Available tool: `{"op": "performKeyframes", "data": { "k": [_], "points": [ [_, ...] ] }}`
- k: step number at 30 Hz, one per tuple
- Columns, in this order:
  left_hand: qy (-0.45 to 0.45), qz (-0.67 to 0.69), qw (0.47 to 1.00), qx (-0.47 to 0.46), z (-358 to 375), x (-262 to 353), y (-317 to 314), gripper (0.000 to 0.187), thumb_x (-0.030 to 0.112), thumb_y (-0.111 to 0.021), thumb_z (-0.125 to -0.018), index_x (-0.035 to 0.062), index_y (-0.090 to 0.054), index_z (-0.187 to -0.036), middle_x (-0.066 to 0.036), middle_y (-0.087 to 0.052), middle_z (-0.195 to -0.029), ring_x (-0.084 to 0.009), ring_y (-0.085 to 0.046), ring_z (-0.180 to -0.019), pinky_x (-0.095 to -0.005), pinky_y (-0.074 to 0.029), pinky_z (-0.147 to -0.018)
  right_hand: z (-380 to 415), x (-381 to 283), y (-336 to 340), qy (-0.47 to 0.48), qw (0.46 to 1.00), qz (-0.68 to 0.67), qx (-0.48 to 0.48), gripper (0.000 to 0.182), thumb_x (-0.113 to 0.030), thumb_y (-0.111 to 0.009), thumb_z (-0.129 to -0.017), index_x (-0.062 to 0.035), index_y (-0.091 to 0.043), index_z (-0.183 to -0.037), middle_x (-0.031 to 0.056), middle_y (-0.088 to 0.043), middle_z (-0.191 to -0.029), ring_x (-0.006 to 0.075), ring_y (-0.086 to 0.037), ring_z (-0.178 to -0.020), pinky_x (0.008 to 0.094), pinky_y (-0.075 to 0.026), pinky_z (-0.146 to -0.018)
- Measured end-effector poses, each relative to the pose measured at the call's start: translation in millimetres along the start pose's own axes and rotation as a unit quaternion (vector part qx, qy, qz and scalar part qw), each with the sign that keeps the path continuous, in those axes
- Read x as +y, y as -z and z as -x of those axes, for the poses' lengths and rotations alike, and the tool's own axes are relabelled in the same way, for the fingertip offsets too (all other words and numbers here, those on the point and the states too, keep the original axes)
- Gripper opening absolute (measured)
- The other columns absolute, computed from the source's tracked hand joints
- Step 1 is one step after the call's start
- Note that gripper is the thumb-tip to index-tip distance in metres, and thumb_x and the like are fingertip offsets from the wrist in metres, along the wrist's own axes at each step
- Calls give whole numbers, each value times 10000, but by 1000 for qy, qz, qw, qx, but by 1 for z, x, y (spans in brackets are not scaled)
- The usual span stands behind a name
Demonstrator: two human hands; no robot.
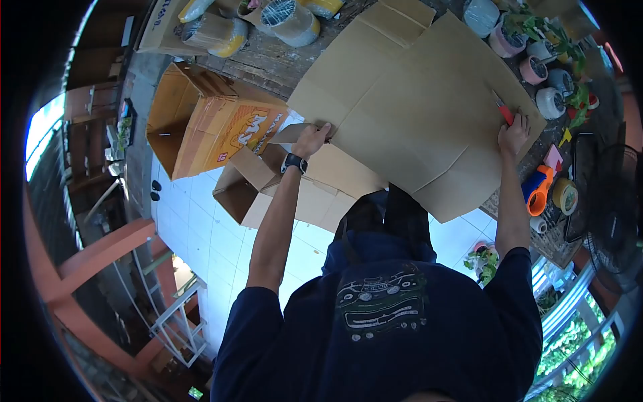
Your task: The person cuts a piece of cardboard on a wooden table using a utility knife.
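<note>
A large flat sheet of brown cardboard lies on the wooden table, its near edge hanging over. My left hand, with a watch on the wrist, is closed on the sheet's left edge, beside a cardboard flap. My right hand rests at the right side of the sheet, fingers closed around a red cutter whose tip points away from me. Below my left hand stands an open cardboard box, partly hidden by my arm and the sheet.
An orange printed carton stands open at the left. Wrapped pots line the table's back; small potted plants stand at the right. An orange-and-blue tape dispenser and a tape roll lie near the right edge.
</note>
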State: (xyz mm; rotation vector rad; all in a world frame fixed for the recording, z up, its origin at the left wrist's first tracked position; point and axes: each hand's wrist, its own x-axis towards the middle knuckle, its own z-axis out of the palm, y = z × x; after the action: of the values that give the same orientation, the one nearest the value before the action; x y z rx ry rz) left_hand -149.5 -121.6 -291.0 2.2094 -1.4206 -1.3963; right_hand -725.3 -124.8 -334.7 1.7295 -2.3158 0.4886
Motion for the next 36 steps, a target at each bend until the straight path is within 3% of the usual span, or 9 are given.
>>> {"op": "performKeyframes", "data": {
  "k": [4, 12, 13, 14, 15, 18, 21, 24, 36],
  "points": [
    [0, 43, 999, -14, -10, -12, -4, 560, 474, -619, -908, -79, -698, -951, -160, -728, -863, -236, -711, -802, -337, -539, -754, -3, -10, 15, 37, 999, -9, 35, 359, 3, -614, -670, 1, -588, -1028, 164, -590, -1236, 392, -523, -1179, 505, -408, -1010],
    [-9, 131, 991, 33, 3, -10, -2, 587, 520, -668, -857, -60, -694, -940, -130, -722, -796, -207, -709, -745, -318, -546, -722, 59, -40, -2, -63, 987, -148, 13, 369, 67, -514, -684, 56, -593, -1044, 248, -576, -1125, 426, -546, -1110, 490, -432, -965],
    [-10, 134, 990, 32, 0, -13, -5, 579, 515, -652, -869, -59, -692, -940, -135, -721, -803, -206, -709, -750, -320, -544, -720, 65, -102, 61, -103, 959, -198, -175, 284, 35, -531, -747, 57, -583, -1026, 246, -577, -1023, 398, -563, -987, 491, -436, -869],
    [-11, 136, 990, 30, -4, -17, -8, 573, 509, -635, -881, -58, -691, -940, -140, -720, -810, -205, -708, -755, -321, -543, -718, 94, -125, 55, -81, 934, -287, -198, 145, -15, -541, -827, 38, -568, -959, 235, -558, -939, 389, -552, -882, 472, -426, -791],
    [-12, 137, 990, 28, -7, -19, -10, 567, 504, -618, -893, -57, -690, -940, -144, -719, -817, -204, -707, -760, -323, -541, -715, 105, -175, 93, -104, 886, -311, -328, 94, -62, -537, -893, 24, -543, -932, 226, -551, -902, 389, -548, -842, 451, -428, -778],
    [2, 167, 986, 3, -13, -19, -5, 542, 464, -521, -953, -53, -684, -957, -147, -716, -836, -196, -702, -801, -340, -531, -737, 164, -257, 126, 64, 860, -364, -353, 172, -122, -592, -922, 16, -553, -1016, 239, -591, -864, 423, -587, -801, 465, -456, -721],
    [-48, 134, 990, 0, 9, -7, 8, 529, 426, -433, -995, -44, -674, -987, -193, -712, -903, -287, -700, -869, -401, -521, -797, 192, -298, 132, 52, 813, -433, -386, 233, -92, -608, -910, 25, -524, -1093, 262, -614, -939, 449, -606, -873, 465, -469, -759],
    [-153, -54, 986, 37, 17, -5, 22, 528, 424, -415, -1002, -40, -666, -1021, -242, -694, -971, -395, -670, -930, -458, -501, -865, 196, -313, 138, 72, 812, -424, -394, 345, -88, -593, -920, 11, -459, -1223, 273, -624, -953, 463, -619, -888, 495, -474, -761],
    [-159, -168, 971, 67, 23, 0, 22, 511, 435, -447, -996, -42, -630, -990, -279, -678, -924, -461, -641, -948, -517, -496, -850, 181, -333, 140, 208, 854, -222, -423, 654, -127, -572, -920, -120, -285, -1507, 254, -660, -1026, 480, -645, -850, 570, -516, -761]
  ]
}}
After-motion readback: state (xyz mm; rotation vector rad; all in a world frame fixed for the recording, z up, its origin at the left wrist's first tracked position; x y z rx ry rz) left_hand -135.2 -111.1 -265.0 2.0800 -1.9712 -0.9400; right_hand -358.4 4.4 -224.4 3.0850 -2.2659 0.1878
